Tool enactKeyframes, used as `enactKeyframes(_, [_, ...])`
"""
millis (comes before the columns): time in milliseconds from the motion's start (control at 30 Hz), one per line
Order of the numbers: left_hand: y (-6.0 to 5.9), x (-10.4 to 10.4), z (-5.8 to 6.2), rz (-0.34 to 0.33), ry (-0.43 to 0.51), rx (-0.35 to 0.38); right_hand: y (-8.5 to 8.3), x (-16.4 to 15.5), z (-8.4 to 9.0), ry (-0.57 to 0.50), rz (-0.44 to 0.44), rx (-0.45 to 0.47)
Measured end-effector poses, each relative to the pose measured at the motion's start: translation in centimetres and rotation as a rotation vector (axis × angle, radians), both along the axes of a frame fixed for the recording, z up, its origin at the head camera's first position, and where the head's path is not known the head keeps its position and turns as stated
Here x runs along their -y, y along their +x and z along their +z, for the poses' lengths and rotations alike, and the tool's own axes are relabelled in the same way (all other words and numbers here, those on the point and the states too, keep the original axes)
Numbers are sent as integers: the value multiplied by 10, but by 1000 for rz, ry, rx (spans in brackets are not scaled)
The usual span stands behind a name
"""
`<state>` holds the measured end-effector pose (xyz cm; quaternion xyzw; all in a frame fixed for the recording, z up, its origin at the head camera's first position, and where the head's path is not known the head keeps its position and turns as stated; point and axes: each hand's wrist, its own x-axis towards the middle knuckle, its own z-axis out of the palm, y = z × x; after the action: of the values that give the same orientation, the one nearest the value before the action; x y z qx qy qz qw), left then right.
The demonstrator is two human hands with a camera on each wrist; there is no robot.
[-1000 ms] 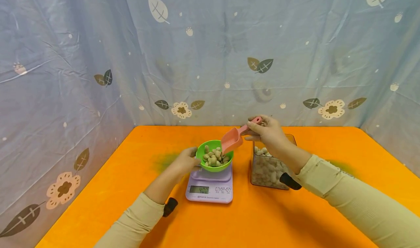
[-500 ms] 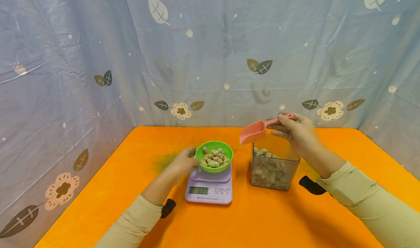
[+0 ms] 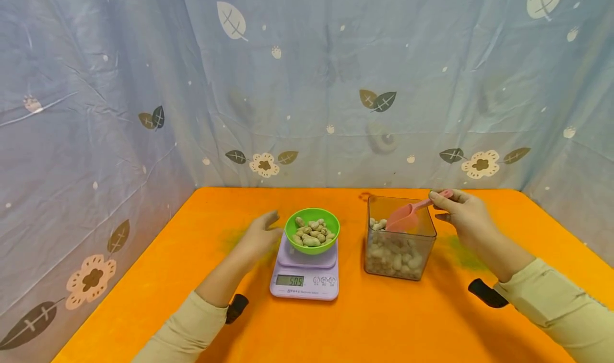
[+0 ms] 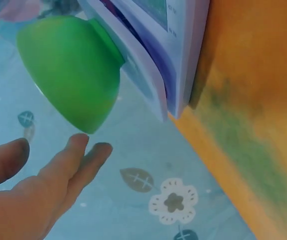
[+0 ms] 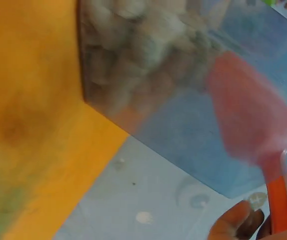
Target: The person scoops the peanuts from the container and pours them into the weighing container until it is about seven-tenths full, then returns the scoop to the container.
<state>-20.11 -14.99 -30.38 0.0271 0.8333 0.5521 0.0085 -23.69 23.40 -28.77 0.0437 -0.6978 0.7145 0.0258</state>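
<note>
Right hand [image 3: 462, 214] pinches the handle of the pink plastic scoop [image 3: 405, 219]; scoop has moved from above the clear square plastic container of peanuts [image 3: 400, 245] down inside it. Left hand [image 3: 261, 235], fingers straight, now off the green plastic bowl of peanuts [image 3: 312, 230], just beside it. Lilac digital scale [image 3: 305, 275] reads 505.

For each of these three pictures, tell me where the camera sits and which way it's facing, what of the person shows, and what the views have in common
Head: worn on the head, looking forward and down over the orange table; both sleeved forearms, left hand and right hand show.
Left wrist: by the left hand, looking along its straight fingers at the green bowl on the scale.
Right wrist: by the right hand, looking at the pink scoop inside the clear container; only fingertips show.
Shared: head and left wrist both show bowl and scale; head and right wrist both show scoop and container.
</note>
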Motion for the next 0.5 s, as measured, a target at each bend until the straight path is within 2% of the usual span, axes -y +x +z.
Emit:
enactKeyframes(133, [0,2,1,3,-20,-33,-2,0,-8,251,4,50])
enactKeyframes(267, [-2,3,2,9,-60,-65,-1,-1,-9,440,43,56])
enactKeyframes(400, [-4,5,4,62,-202,-123,0,-5,-7,549,54,4])
enactKeyframes(500, [-7,8,5,87,-336,-211,-1,-14,-2,614,11,-105])
